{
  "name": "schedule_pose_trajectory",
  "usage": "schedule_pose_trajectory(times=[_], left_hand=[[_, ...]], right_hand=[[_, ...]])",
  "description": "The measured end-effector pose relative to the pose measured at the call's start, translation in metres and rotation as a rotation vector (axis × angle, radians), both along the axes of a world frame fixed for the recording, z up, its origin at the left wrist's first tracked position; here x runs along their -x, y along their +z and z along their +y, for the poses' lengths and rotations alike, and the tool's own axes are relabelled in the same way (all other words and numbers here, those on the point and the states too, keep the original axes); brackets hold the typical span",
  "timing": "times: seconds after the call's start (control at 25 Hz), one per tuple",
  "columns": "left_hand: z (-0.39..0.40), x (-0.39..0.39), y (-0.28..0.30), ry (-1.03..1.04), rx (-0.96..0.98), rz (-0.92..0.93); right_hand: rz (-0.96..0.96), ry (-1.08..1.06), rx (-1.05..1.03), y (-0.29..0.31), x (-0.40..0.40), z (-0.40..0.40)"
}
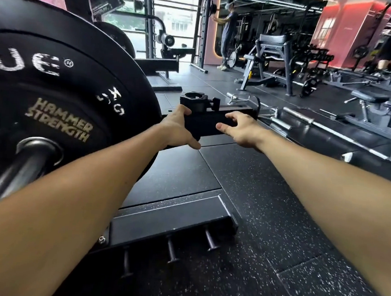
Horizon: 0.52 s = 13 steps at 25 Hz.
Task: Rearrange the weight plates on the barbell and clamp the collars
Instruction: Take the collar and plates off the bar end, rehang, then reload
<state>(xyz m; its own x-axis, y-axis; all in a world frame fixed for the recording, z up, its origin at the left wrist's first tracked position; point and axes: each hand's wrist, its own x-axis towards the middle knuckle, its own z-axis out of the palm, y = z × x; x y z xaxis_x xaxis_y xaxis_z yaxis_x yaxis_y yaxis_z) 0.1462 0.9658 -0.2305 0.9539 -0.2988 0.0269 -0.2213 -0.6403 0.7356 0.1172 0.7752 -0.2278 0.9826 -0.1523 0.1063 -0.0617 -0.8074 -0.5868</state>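
Both forearms bare to frame edge, no sleeves. Left hand [179,128], right hand [242,130]: ungloved, no rings, watch, wristbands.

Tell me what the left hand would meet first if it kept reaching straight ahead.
Probably the black ring-shaped barbell collar sitting on the black metal rack beam, just beyond the left hand; depth is unclear.

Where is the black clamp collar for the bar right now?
The collar sits near the middle of the head view on a black rack beam, just beyond the left hand, to the right of the big weight plates.
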Motion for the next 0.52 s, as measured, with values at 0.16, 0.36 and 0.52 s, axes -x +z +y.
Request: schedule_pose_trajectory(times=[0.16, 0.36, 0.52], left_hand=[[0.028, 0.069, 0.002, -0.047, -0.033, 0.006], [0.081, 0.155, 0.007, 0.006, -0.052, -0.054], [0.131, 0.212, 0.029, 0.100, 0.031, -0.106]], right_hand=[[0.029, 0.040, 0.043, 0.002, 0.083, 0.008], [0.024, 0.088, 0.095, 0.014, 0.177, 0.031], [-0.017, 0.142, 0.081, 0.027, 0.222, 0.066]])
